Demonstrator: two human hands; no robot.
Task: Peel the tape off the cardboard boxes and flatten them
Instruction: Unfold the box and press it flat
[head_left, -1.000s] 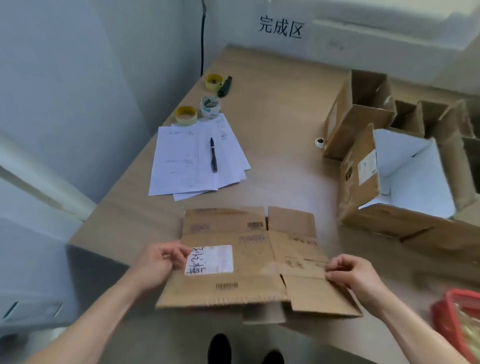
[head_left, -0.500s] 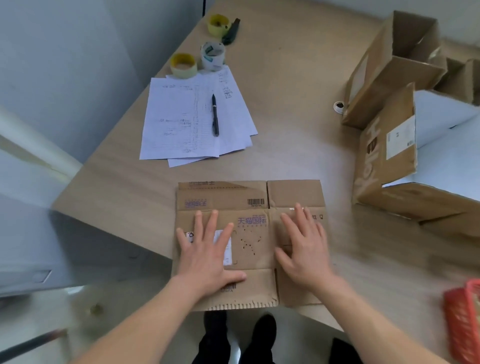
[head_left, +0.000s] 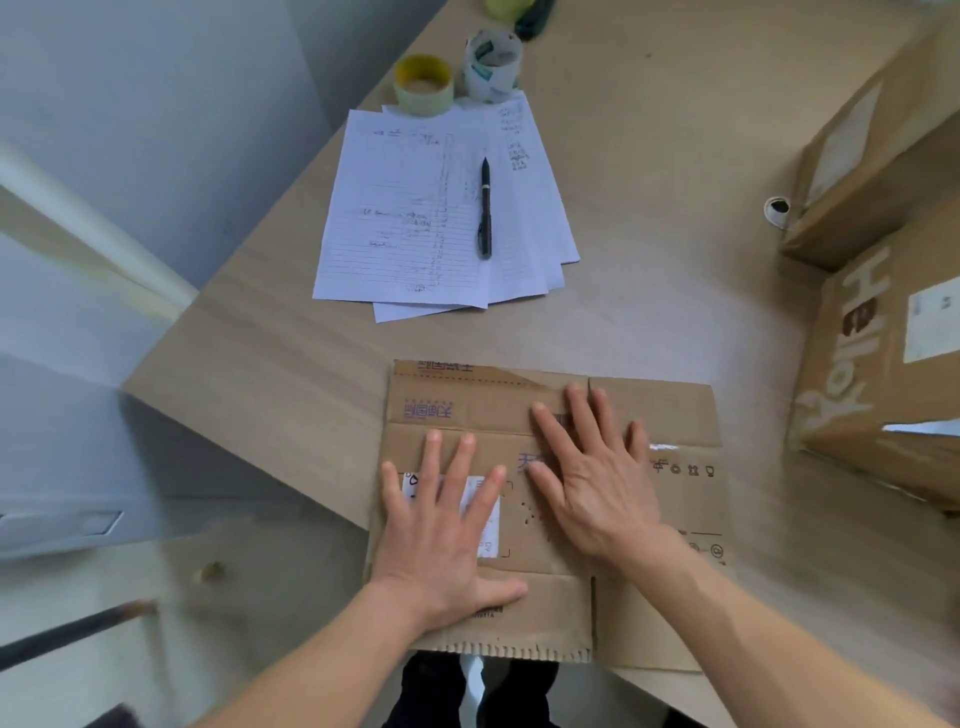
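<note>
At the left, the wooden surface (head_left: 270, 374) ends in a corner, with grey floor beyond its edge. Further in, a stack of lined papers (head_left: 415, 208) lies on the surface with a black pen (head_left: 485, 208) resting on top. Beyond the papers stand 2 tape rolls side by side, a yellow tape roll (head_left: 423, 83) and a white tape roll (head_left: 492, 62).

At the near edge lies the flattened cardboard box (head_left: 670, 415), its near flaps overhanging the edge. The left hand (head_left: 447, 540) presses flat on it with fingers spread, its grip released, covering part of a white label (head_left: 485, 519). Just beside it, the right hand (head_left: 597, 478) also presses flat on the cardboard, fingers straight and spread, grip released.

To the right stand 2 upright cardboard boxes: a far box (head_left: 872, 156) and a nearer printed box (head_left: 872, 374). A small white ring (head_left: 777, 208) lies just beside the far box.
</note>
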